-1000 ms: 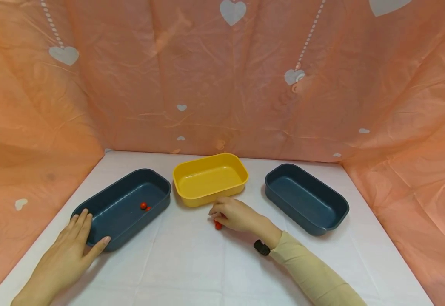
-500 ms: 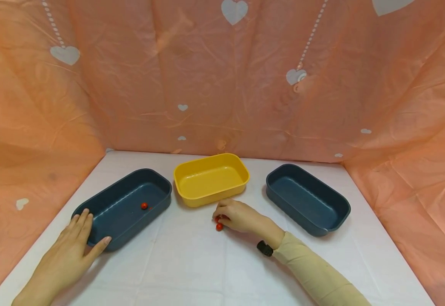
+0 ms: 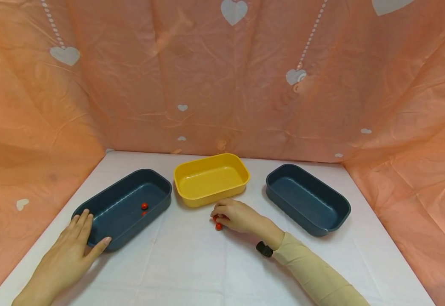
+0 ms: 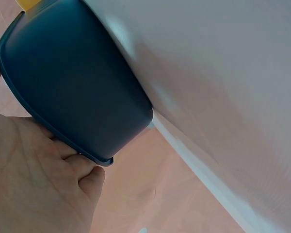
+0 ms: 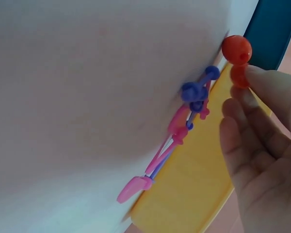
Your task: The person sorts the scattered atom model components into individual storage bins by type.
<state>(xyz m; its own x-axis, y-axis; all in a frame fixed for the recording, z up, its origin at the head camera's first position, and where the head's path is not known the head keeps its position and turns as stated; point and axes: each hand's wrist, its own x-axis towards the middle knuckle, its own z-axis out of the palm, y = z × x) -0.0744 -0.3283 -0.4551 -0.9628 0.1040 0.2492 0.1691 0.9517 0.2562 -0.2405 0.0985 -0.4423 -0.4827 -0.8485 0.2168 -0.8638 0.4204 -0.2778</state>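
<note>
My left hand (image 3: 63,257) rests on the near end of the left dark blue tray (image 3: 117,240), fingers laid over its rim and thumb across the front side. Within that tray lies a red ball (image 3: 144,205), with a smaller red spot beside it. Just in front of the yellow tray (image 3: 211,197), my right hand (image 3: 235,216) pinches a small red ball (image 5: 239,76) between thumb and forefinger. A second red ball (image 5: 236,49) sits right against it. Beyond these, the right wrist view has thin pink pieces (image 5: 177,121) and purple knobbed pieces (image 5: 195,91) beside the yellow tray.
Another dark blue tray (image 3: 308,199) stands at the right with nothing visible inside. A white cloth (image 3: 184,263) covers the table. Orange sheeting with white hearts (image 3: 222,85) rises at the back and both sides.
The smaller red spot in the left tray has shifted from right of the ball to just in front of it. My right hand has moved slightly; the left stays put.
</note>
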